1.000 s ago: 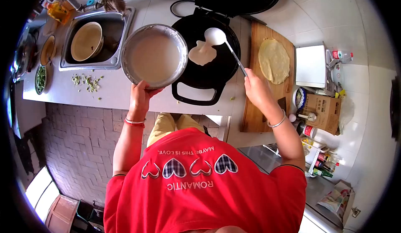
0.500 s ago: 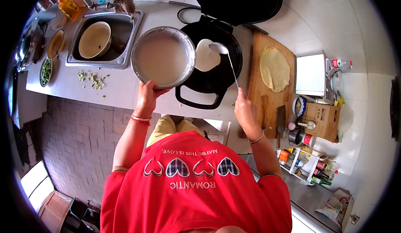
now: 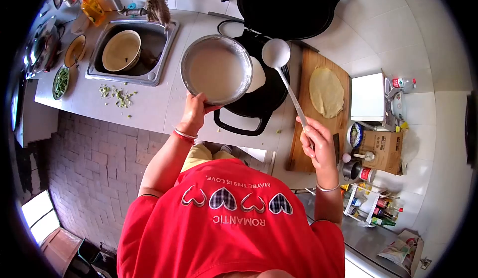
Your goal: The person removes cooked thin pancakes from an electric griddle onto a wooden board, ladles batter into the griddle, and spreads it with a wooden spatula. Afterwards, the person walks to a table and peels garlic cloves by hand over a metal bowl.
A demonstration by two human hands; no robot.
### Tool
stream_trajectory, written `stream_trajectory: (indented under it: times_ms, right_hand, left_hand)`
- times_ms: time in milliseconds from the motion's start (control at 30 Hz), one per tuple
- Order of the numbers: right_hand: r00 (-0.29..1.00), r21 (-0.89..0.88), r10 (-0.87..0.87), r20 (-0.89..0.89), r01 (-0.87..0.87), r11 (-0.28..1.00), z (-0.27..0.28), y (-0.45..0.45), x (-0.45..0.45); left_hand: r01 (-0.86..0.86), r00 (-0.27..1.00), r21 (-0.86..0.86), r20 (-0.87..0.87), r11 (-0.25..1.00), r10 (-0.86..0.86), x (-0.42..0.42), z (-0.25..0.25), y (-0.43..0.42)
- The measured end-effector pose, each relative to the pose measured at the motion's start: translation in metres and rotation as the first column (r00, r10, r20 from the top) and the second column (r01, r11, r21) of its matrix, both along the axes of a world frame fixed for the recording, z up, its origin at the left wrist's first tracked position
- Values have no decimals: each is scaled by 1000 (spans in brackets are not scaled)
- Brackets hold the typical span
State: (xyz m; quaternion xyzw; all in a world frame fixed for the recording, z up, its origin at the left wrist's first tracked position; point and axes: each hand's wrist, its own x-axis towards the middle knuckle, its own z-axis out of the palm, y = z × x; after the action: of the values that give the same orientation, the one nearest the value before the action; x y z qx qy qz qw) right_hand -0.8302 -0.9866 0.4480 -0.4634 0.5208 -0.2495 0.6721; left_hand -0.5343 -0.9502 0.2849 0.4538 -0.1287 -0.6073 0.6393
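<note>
My left hand (image 3: 195,112) grips the near rim of a metal bowl (image 3: 184,79) full of pale batter (image 3: 216,71). The bowl is over the left part of a black electric griddle (image 3: 273,99), whose lid (image 3: 289,9) stands raised behind. White batter (image 3: 257,76) lies on the cooking plate, partly hidden by the bowl. In my right hand (image 3: 318,141) is the handle of a ladle (image 3: 276,54), its whitish bowl held above the griddle's right side. A thin round pancake (image 3: 326,93) rests on the wooden board (image 3: 308,138) to the right.
A sink (image 3: 167,44) holding a cream basin (image 3: 112,51) is at left. Chopped green bits (image 3: 117,96) lie on the counter, beside a dish of cut greens (image 3: 61,83). Right of the board are a white box (image 3: 367,99), a cardboard box (image 3: 381,151) and a bottle rack (image 3: 361,203).
The ladle has come up off the batter on the griddle and moved right and toward me. The bowl has shifted right, covering more of the griddle and the batter on it.
</note>
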Motion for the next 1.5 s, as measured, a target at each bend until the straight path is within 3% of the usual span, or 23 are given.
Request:
stream_trajectory:
  times_ms: [133, 167, 200, 267, 367, 467, 567, 633, 667, 800, 1133, 1233, 1500]
  right_hand:
    - [955, -360, 118, -271, -214, 908, -18, 1, 23]
    - [855, -485, 132, -501, -403, 776, -22, -2, 32]
    - [746, -587, 39, -664, -553, 591, -36, -7, 37]
    - [581, -561, -68, -811, -739, 373, -45, -13, 52]
    - [381, -405, -139, -914, -872, 275, -71, -24, 59]
    - [366, -365, -60, -928, -872, 325, -84, -25, 60]
    - [686, -349, 308, -659, -641, 683, -93, -29, 58]
    - [827, -45, 417, -376, -466, 884, -78, -30, 58]
    - [887, 141, 406, -220, -383, 913, -67, -29, 62]
    - [930, 277, 361, -69, -329, 903, -48, -30, 63]
    - [908, 333, 396, -135, -335, 881, -1, -45, 54]
    - [904, 325, 399, -157, -334, 885, 15, -52, 52]
    - [901, 301, 390, -192, -324, 897, 43, -64, 49]
  left_hand:
    - [40, 999, -12, 7, 999, -40, -5, 4, -3]
    - [16, 1000, -18, -2, 1000, -16, -7, 7, -4]
    - [-7, 1000, -23, -12, 1000, 7, -8, 11, -4]
    - [-27, 1000, -14, -13, 1000, 27, -10, 12, -2]
    - [-29, 1000, 0, 9, 1000, 29, -9, 7, -3]
    - [-48, 999, -4, 12, 999, 48, -8, 1, -3]
    - [-66, 998, 33, 11, 997, 66, -7, -7, -2]
    - [-74, 997, 69, 15, 995, 73, -8, -12, -1]
    - [-56, 998, 54, 3, 997, 56, -7, -9, 0]
    - [17, 1000, 41, 6, 999, -18, -5, -16, 4]
    - [75, 997, 27, -17, 997, -74, -11, -19, -1]
    - [44, 999, 127, -22, 991, -42, -16, -34, -9]
    - [86, 991, 66, -108, 994, -78, -13, -36, -22]
